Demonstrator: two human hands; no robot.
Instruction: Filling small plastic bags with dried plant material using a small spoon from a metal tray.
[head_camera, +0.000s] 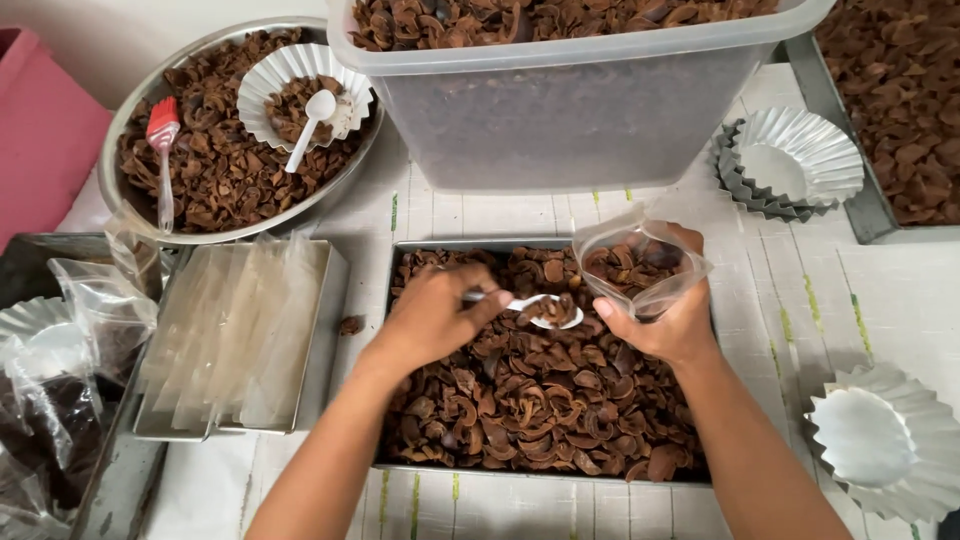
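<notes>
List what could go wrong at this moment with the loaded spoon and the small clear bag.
1. The white spoon in the left hand is heaped with brown pieces and sits short of the clear bag, so pieces may drop back into the tray.
2. The right hand holds the soft bag from below; its mouth might sag shut.

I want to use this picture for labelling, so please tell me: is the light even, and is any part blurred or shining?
Head view: the light is soft and even, with faint shadows. The left hand and its white spoon look slightly blurred. Mild glare shows on the clear bag in the right hand and on the plastic sleeves. The brown dried pieces are sharp.
</notes>
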